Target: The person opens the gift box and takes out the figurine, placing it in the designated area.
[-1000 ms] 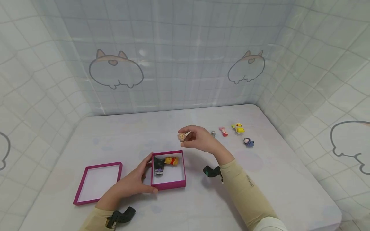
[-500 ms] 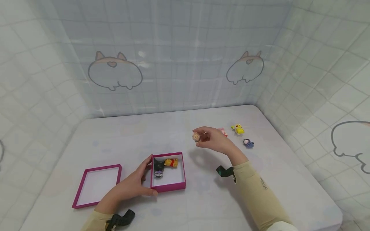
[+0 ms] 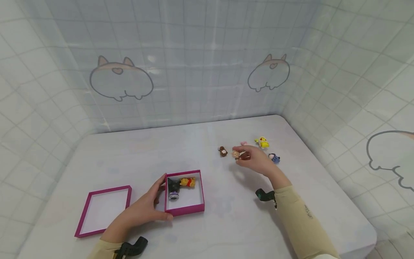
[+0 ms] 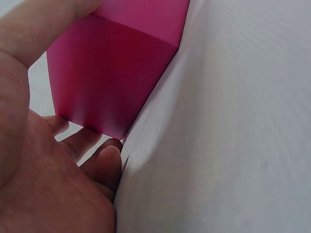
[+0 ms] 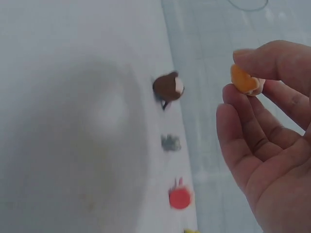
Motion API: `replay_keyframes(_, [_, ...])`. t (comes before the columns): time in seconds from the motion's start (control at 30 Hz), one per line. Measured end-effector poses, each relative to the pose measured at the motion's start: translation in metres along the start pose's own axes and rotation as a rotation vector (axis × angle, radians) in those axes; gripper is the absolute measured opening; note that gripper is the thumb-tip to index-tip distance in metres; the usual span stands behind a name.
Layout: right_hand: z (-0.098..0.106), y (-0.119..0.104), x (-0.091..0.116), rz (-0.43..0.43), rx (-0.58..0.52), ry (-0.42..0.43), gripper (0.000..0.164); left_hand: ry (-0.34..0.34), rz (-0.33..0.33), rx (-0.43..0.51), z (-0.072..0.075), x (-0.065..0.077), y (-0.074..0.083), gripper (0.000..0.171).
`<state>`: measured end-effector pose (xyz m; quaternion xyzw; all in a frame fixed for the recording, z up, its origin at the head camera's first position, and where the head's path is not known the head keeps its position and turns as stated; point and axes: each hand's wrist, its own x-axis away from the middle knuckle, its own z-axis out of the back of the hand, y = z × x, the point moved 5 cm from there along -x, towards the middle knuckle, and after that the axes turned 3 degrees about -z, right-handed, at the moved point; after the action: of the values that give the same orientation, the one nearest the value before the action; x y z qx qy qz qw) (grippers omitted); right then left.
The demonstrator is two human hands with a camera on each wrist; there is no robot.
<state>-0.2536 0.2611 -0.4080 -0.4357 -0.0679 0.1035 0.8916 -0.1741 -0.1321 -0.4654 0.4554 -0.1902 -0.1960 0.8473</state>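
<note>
My left hand holds the magenta open box by its left end, thumb at the front wall and fingers at the back corner. Inside lie a dark-hooded figurine and a yellow bear figurine in a red shirt. Over the table, my right hand pinches a small beige figurine, whose orange side faces the right wrist camera. Just left of those fingertips is a brown figurine. A small grey figurine shows in the right wrist view, hidden by the hand in the head view.
The magenta-rimmed lid lies left of the box. Beyond my right hand are a pink and red figurine, a yellow one and a blue one. Tiled-pattern curtains enclose the table's back and sides.
My right hand has moved right with the beige figurine, uncovering the brown figurine and covering the grey one. My left hand keeps its hold on the box.
</note>
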Motion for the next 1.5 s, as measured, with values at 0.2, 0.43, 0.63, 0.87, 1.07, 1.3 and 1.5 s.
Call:
replay_keyframes(0.2, [0.009,0.016,0.008,-0.050,0.044,0.052,0.050,-0.005,0.011,0.008,-0.002,-0.001,-0.002,0.128])
replay_keyframes(0.43, [0.023,0.036,0.016,-0.125,0.107,0.135,0.049,-0.007,0.012,0.010,-0.002,-0.001,-0.003,0.128])
replay_keyframes(0.63, [0.031,0.043,0.019,-0.133,0.136,0.157,0.046,-0.004,0.023,0.015,-0.002,-0.002,-0.002,0.129])
replay_keyframes(0.87, [0.032,0.052,0.020,-0.235,0.180,0.140,0.047,0.002,0.015,0.000,-0.001,-0.003,-0.003,0.129])
replay_keyframes(1.07, [0.026,0.060,0.017,-0.276,0.256,0.108,0.049,0.001,0.008,0.001,0.000,-0.004,-0.003,0.128])
replay_keyframes(1.3, [0.019,0.062,0.015,-0.306,0.330,0.071,0.047,0.002,0.009,0.005,0.000,-0.004,-0.003,0.128])
replay_keyframes(1.5, [0.020,0.061,0.018,-0.310,0.329,0.071,0.050,0.002,0.019,-0.010,0.001,-0.004,0.000,0.129])
